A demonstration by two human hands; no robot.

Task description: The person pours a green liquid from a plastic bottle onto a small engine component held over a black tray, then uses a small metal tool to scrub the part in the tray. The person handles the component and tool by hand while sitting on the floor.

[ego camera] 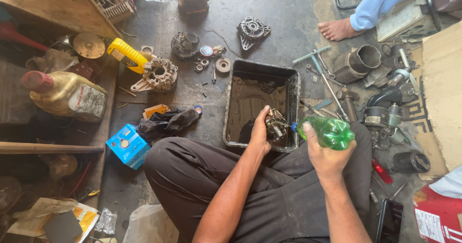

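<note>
Left hand (pixel 260 130) grips metal part (pixel 275 126) — green bottle (pixel 328 132) in right hand (pixel 325 154).

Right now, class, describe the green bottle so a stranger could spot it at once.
Start at the black rectangular metal tray on the floor. At its near right corner, the right hand holds a green translucent plastic bottle sideways. It is the only green thing among grey metal parts.

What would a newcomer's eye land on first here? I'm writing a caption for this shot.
Probably the bright green plastic bottle in the right hand, tipped toward a grimy metal part that the left hand holds over the black tray at centre. Next, the yellow tool and blue box on the left.
</note>
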